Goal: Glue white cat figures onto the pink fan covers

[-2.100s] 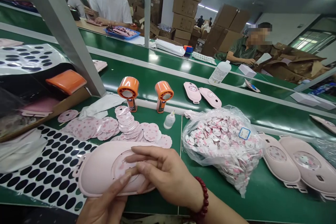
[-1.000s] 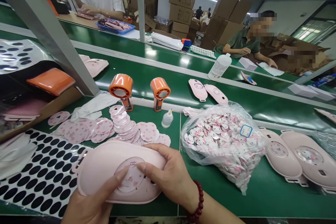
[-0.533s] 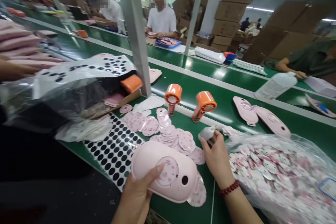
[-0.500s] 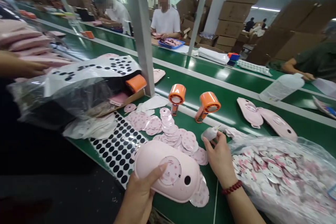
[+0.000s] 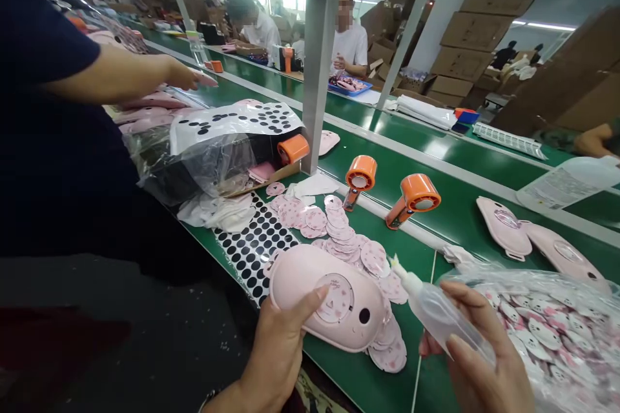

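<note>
My left hand [image 5: 281, 345] grips the near edge of a pink oval plastic shell [image 5: 329, 297], thumb lying beside the round pink sticker [image 5: 335, 288] set in its face. My right hand [image 5: 479, 355] is closed round a small clear squeeze bottle [image 5: 431, 310], whose white nozzle [image 5: 396, 264] points up and left toward the shell. The shell rests over loose round pink stickers [image 5: 339, 232] on the green table [image 5: 387, 381].
A sheet of black dots [image 5: 256, 242] lies left of the shell. Two orange handheld fans [image 5: 359, 179] [image 5: 415, 196] stand behind. A clear bag of small stickers [image 5: 542, 329] sits at right, pink shells [image 5: 506, 227] beyond. A person in dark blue [image 5: 58, 122] reaches over the belt at left.
My right hand left the shell, reached back to the small bottle and has brought it near, nozzle toward the shell. The view has swung left, showing the neighbour.
</note>
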`<state>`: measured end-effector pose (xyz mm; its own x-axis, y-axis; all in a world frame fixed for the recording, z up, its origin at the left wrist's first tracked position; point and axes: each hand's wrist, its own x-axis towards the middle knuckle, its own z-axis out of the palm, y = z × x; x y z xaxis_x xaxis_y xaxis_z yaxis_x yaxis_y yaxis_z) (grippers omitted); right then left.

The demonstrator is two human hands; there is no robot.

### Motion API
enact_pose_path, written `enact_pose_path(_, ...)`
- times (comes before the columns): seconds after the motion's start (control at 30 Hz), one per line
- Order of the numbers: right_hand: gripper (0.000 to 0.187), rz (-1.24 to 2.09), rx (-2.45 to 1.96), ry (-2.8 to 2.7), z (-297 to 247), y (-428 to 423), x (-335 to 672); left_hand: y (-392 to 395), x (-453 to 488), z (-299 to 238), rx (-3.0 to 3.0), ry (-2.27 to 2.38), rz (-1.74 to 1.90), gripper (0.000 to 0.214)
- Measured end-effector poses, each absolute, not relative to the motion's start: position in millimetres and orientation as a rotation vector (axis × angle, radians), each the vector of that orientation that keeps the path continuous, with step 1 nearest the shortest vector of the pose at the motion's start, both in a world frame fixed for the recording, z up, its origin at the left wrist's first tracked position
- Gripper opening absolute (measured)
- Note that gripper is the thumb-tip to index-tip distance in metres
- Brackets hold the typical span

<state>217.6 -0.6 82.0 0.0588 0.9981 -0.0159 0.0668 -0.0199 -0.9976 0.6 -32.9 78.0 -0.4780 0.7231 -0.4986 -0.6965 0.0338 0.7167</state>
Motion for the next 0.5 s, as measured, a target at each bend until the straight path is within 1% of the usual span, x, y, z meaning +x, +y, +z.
enact_pose_path(0.1,0.043,1.323,-1.141,-1.068,88.3,-6.9,217.5,-33.7,3.6,80.4,0.098,1.250,1.697,0.092)
enact_pose_path(0.27,0.042,1.368,-1.130,-0.958,95.4,-14.6,209.1,-35.9,8.0,86.9,0.188,1.276,1.688,0.080)
enact_pose_path(0.37,0.042,1.237,-1.157,-1.031,99.0,-16.1,201.2,-35.3,8.3,91.6,0.209,1.296,1.648,0.076)
enact_pose_path(0.5,0.030,0.940,-1.057,-1.323,102.8,-7.1,193.0,-26.8,6.3,89.3,0.228,1.381,1.635,0.075)
